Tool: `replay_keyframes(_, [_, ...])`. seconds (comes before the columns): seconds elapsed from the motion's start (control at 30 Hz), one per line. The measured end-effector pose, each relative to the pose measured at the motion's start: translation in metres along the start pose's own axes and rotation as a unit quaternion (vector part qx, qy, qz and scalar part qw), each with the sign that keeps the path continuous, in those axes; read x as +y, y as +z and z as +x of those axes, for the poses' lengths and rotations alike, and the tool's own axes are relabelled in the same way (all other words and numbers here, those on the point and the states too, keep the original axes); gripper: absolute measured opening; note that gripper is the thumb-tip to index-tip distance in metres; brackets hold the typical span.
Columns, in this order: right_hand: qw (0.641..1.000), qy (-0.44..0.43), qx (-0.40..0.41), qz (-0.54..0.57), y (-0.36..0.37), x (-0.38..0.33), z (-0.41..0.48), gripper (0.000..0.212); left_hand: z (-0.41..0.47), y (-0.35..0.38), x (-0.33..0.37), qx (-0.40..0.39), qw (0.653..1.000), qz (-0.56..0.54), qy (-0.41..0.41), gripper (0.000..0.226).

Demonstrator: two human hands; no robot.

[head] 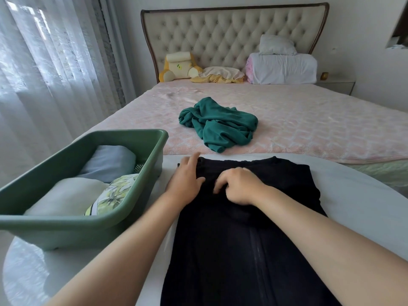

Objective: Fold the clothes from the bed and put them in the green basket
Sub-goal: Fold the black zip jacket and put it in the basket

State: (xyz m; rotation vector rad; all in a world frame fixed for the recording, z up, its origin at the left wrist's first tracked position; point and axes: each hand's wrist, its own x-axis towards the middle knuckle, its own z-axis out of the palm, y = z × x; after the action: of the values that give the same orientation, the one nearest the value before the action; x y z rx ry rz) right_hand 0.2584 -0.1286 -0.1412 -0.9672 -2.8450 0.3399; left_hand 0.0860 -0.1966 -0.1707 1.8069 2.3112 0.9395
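Our right grip [238, 187] has its fingers curled down into the black garment [254, 250] near the top middle, and seems to pinch a small ridge of cloth. Our left grip [185, 182] lies flat on the garment's upper left edge, fingers spread and relaxed. The garment is laid out lengthwise on the white counter [353, 195], a zip running down its near half.

To fold it well, we judge that the flat grip should hold that edge as an anchor while the pinching one draws the cloth taut, so that no crease gets trapped under the fold. We should square the sides first, then fold to a size that fits the basket's remaining room.

The green basket [66, 230] stands on the counter, just beside the garment on the left. It holds a pale blue piece [110, 161], a white piece [66, 195] and a leaf-print piece [114, 193]. On the bed [309, 129] beyond, a teal garment [218, 124] lies crumpled, not yet folded.
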Motion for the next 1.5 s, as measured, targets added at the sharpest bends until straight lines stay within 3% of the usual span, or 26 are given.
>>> replay_keyframes(0.07, [0.996, 0.036, 0.083, -0.008, -0.003, 0.007, 0.0, 0.037, 0.001, 0.006, -0.005, -0.085, 0.994, -0.045, -0.047, 0.077])
replay_keyframes(0.17, [0.99, 0.053, 0.129, -0.004, -0.001, 0.012, 0.0, 0.032, -0.004, 0.008, -0.012, -0.172, 0.982, 0.081, -0.007, 0.071])
replay_keyframes(0.23, [0.996, 0.036, 0.087, -0.005, 0.006, 0.013, 0.001, 0.039, -0.007, 0.009, -0.015, -0.195, 0.97, 0.145, 0.016, 0.061])
replay_keyframes(0.3, [1.0, 0.026, 0.017, -0.007, 0.014, 0.012, 0.003, 0.053, -0.008, 0.01, -0.016, -0.143, 0.967, 0.198, 0.073, 0.051])
replay_keyframes(0.4, [0.999, 0.031, -0.03, -0.015, 0.019, 0.009, 0.004, 0.066, -0.011, 0.007, -0.02, -0.037, 0.988, 0.103, 0.113, 0.042])
replay_keyframes(0.43, [0.999, 0.034, -0.033, -0.011, 0.019, 0.009, 0.003, 0.071, -0.012, 0.006, -0.022, -0.049, 0.99, 0.064, 0.112, 0.041])
replay_keyframes(0.53, [0.996, 0.063, -0.059, 0.001, 0.019, 0.012, 0.001, 0.08, -0.019, 0.004, -0.024, -0.198, 0.969, 0.082, 0.12, 0.045])
replay_keyframes(0.63, [0.992, 0.08, -0.098, -0.003, 0.021, 0.014, 0.0, 0.075, -0.025, 0.002, -0.025, -0.237, 0.965, 0.074, 0.083, 0.046])
replay_keyframes(0.73, [0.993, 0.104, -0.053, 0.011, 0.023, 0.011, 0.002, 0.065, -0.024, 0.001, -0.02, -0.256, 0.966, 0.007, 0.031, 0.042])
replay_keyframes(0.83, [0.993, 0.111, 0.017, 0.038, 0.023, 0.004, 0.004, 0.054, -0.017, -0.001, -0.013, -0.171, 0.976, -0.13, -0.035, 0.033])
replay_keyframes(0.93, [0.999, 0.047, -0.024, 0.01, 0.029, 0.001, 0.0, 0.047, -0.011, 0.002, -0.016, -0.011, 0.997, -0.07, -0.032, 0.021])
replay_keyframes(1.0, [0.998, 0.04, -0.055, -0.001, 0.034, 0.002, -0.002, 0.045, -0.007, 0.002, -0.02, 0.048, 0.995, -0.046, -0.078, 0.026])
replay_keyframes(1.2, [0.998, 0.05, -0.036, 0.016, 0.037, 0.005, 0.002, 0.045, -0.001, 0.012, -0.016, -0.013, 0.967, 0.167, -0.193, 0.025])
replay_keyframes(1.37, [0.999, 0.045, -0.014, 0.013, 0.042, 0.009, 0.002, 0.044, 0.007, 0.017, -0.008, -0.035, 0.955, 0.152, -0.252, 0.034])
replay_keyframes(1.5, [0.999, 0.043, -0.014, 0.003, 0.045, 0.009, 0.003, 0.044, 0.011, 0.013, -0.005, -0.004, 0.971, 0.104, -0.217, 0.025])
